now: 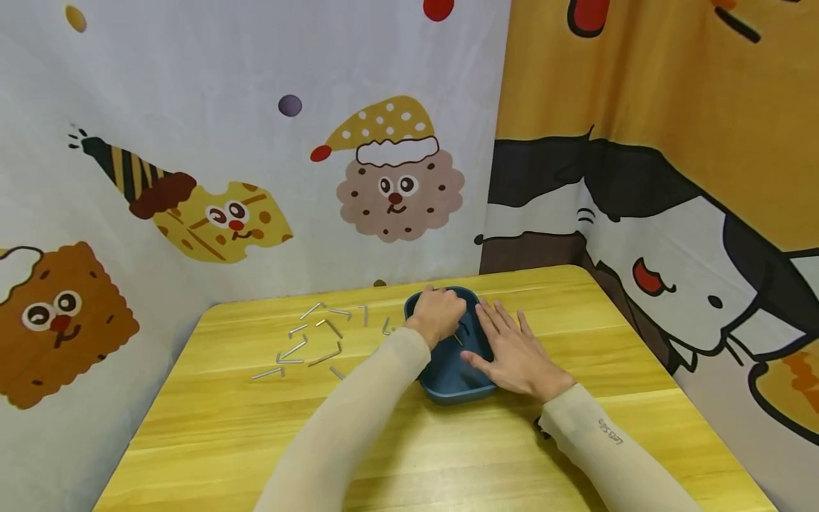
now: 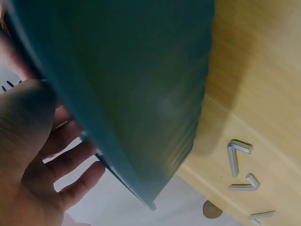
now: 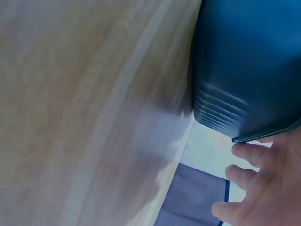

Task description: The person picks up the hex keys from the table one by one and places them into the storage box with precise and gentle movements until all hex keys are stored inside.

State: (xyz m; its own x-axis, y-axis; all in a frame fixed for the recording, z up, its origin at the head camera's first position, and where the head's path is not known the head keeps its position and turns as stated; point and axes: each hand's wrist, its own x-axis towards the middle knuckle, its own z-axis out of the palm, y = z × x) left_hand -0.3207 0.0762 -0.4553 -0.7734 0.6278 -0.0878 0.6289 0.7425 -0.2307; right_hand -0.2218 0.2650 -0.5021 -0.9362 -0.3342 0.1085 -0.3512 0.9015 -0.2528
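Blue tray [image 1: 456,373]: I have it resting on the wood-grain table [image 1: 461,462], toward the far edge, with the two hands at it; it is deep-walled with rounded corners, and the right wrist view shows me ridges on its outer wall.
Left hand [image 1: 440,313]: reaches over the tray's left rim near the far end; from the head I see its knuckles up and fingers bent, while its wrist view gives me bent fingers with gaps between them beside the rim; whether they pinch anything I cannot tell.
Right hand [image 1: 515,352]: lies at the tray's right rim, fingers long and spread apart, thumb reaching over the edge; I see it clamped on nothing.
Metal piece [image 1: 458,340]: a short, slim one shows inside the tray just by the left hand; too small for me to tell lying from held.
Hex keys [image 2: 233,160]: L-shaped, silvery, scattered over the table to the left of the tray and pointing every which way; a few sit close to its wall.
Sleeves [image 1: 352,419]: cream on both arms; small dark lettering on the right one.
Printed cloth [image 1: 205,64]: hangs behind the table; cartoon biscuits and cheese.
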